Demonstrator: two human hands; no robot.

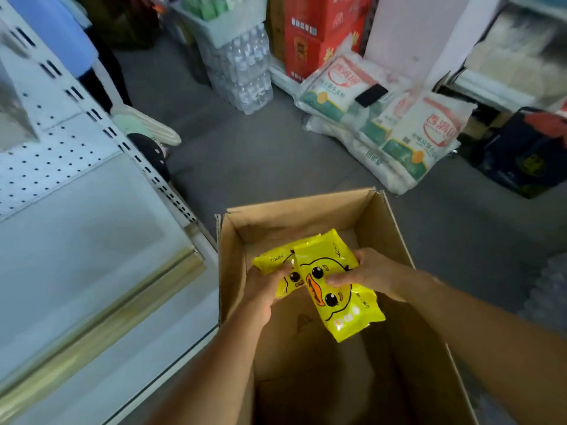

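An open brown cardboard box (pixel 389 228) stands on the grey floor in front of me. Above its opening I hold two yellow packets printed with a duck face. My right hand (pixel 366 273) grips the nearer, larger-looking yellow duck packet (pixel 340 308) by its upper right edge, thumb across the front. My left hand (pixel 264 286) holds the second yellow packet (pixel 271 262), which lies partly behind the first one. Only a small part of the box's bottom shows, at the far end.
A white perforated shelf unit (pixel 79 185) with a gold price rail runs along the left. Across the floor lie white flour sacks (pixel 408 133) with a black phone (pixel 371 95) on one, shrink-wrapped water bottles (pixel 245 72), red cartons (pixel 319 35) and a dark bag (pixel 527 154).
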